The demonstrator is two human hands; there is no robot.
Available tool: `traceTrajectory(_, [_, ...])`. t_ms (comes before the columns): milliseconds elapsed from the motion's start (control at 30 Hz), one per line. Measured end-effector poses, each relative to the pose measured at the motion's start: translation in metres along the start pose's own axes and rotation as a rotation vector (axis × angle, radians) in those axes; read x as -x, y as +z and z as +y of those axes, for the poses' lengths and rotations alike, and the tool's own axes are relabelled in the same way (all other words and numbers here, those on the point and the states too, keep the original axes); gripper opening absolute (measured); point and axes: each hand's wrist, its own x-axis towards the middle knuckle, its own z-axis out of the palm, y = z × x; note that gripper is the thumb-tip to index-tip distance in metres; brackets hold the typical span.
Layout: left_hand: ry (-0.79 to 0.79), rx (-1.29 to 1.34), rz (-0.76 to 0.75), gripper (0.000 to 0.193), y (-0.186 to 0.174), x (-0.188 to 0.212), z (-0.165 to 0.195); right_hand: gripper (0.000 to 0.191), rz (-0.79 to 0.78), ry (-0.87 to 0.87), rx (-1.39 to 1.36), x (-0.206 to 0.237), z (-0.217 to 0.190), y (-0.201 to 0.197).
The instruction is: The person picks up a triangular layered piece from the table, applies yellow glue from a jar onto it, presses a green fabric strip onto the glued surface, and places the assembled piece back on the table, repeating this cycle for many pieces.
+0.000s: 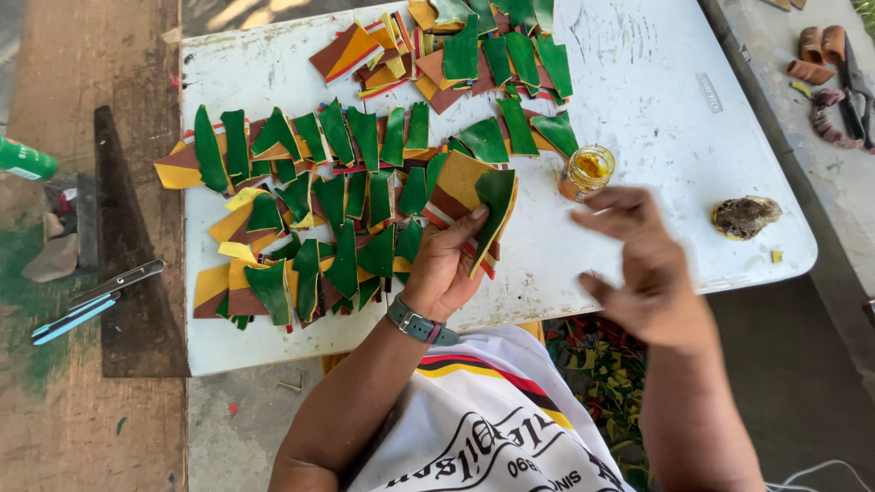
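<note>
In the head view, a small stack of cut pieces [476, 202], yellow, brown and green, is gripped in the left hand [447, 264], thumb pressed on top, just above the near edge of the white table [656, 109]. The right hand [643, 264] is held free over the table with fingers loosely spread, nothing grasped. A small glass jar [586, 171] of yellow paste is seen just beyond its fingertips. Many more green and yellow pieces [319, 200] are laid out across the table's left part.
</note>
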Motion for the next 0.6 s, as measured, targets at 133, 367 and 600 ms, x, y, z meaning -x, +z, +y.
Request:
traceTrajectory(133, [0.023, -0.07, -0.116, 0.021, 0.005, 0.008, 0.005, 0.075, -0.085, -0.018, 0.367, -0.008, -0.011, 0.042])
traceTrajectory(367, [0.012, -0.012, -0.026, 0.02, 0.001, 0.01, 0.014, 0.062, -0.016, -0.148, 0.566, -0.018, -0.032, 0.058])
traceTrajectory(600, [0.019, 0.004, -0.097, 0.021, -0.001, 0.014, 0.017, 0.055, 0.077, -0.253, 0.846, -0.02, -0.031, 0.064])
